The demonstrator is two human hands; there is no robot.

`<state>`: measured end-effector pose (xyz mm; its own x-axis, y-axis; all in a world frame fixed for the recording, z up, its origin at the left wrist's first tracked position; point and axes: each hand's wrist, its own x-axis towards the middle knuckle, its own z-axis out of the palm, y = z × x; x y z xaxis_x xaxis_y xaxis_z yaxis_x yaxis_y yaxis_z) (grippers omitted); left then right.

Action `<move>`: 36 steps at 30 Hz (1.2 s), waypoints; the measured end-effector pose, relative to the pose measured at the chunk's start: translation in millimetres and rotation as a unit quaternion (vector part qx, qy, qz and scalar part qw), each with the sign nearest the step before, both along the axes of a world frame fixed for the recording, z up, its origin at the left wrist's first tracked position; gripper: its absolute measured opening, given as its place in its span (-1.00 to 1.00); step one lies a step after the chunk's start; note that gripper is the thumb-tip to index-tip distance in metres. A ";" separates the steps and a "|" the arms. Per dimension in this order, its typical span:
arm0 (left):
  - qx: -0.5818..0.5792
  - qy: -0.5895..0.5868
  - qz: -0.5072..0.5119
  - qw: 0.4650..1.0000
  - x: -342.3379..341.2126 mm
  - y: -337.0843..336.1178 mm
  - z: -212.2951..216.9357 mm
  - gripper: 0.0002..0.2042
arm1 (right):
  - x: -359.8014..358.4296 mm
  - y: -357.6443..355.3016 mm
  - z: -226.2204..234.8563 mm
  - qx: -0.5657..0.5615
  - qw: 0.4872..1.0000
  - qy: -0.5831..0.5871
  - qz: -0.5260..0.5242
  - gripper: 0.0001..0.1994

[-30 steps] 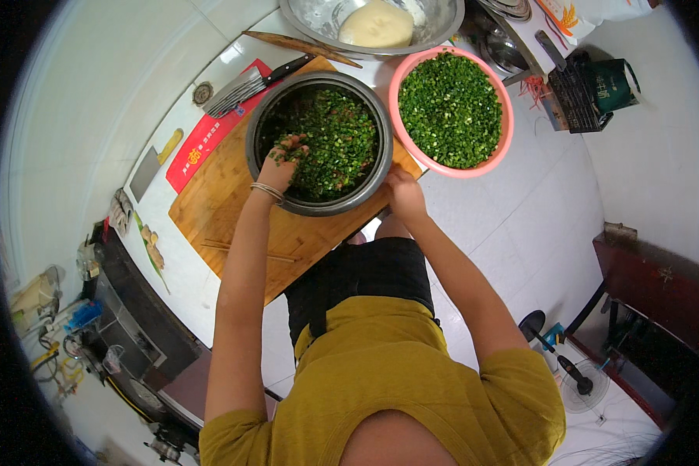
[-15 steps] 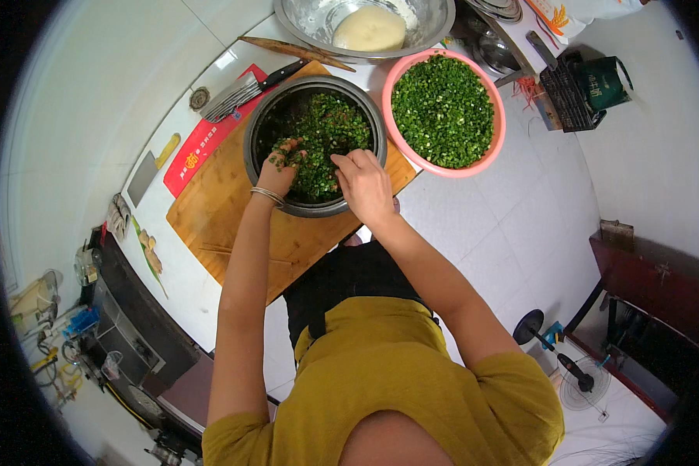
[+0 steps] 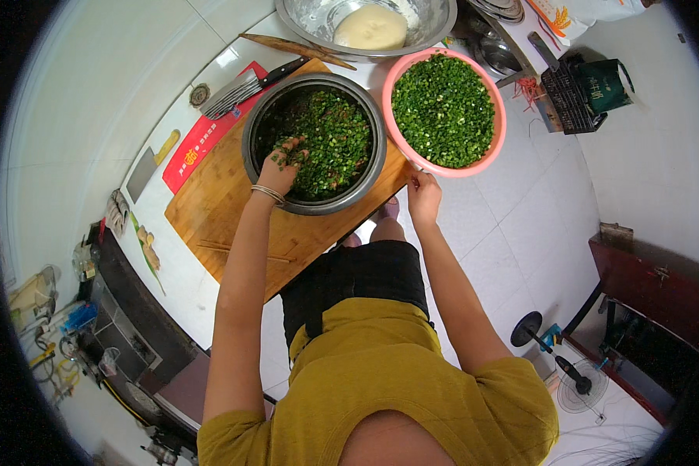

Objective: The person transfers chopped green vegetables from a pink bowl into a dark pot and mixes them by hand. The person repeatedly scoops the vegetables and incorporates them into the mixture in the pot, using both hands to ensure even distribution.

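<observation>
My left hand (image 3: 279, 171) is inside a dark metal pot (image 3: 248, 167), over a mix of chopped green scallions with brownish bits (image 3: 335, 147). Its fingers are loosely bent and apart, and green bits cling to them. A bangle circles that wrist. My right hand (image 3: 423, 198) is outside the pot, beside the right corner of the wooden cutting board (image 3: 210, 206) and below a pink basin (image 3: 500, 128) full of chopped scallions (image 3: 444, 109). Its fingers are drawn together at the table's edge; I cannot make out anything in them. The pot stands on the board.
A steel bowl (image 3: 299, 23) with a pale dough lump (image 3: 371, 28) stands at the back. Left of the pot lie a black-handled knife (image 3: 283, 72), a red strip (image 3: 186, 167) and a cleaver (image 3: 143, 175). Chopsticks (image 3: 245, 252) rest on the board's near part.
My right hand has left the pot, moving right and slightly down to the board's corner and table edge. My left hand stays in the pot, almost unmoved.
</observation>
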<state>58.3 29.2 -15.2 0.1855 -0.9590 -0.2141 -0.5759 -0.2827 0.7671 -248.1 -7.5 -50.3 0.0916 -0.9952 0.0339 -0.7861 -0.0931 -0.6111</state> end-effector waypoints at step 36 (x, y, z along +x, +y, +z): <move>0.342 -0.114 -0.076 0.930 -79.4 -37.7 34.1 -0.36 | 99.8 -83.8 110.7 -0.031 0.980 -0.146 0.134 -0.81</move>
<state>-21.0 -8.5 18.9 0.1754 -0.6315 -0.7553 -0.7746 -0.5621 0.2900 -148.3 -91.3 60.5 0.3263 -0.9323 0.1563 -0.5216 -0.3155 -0.7927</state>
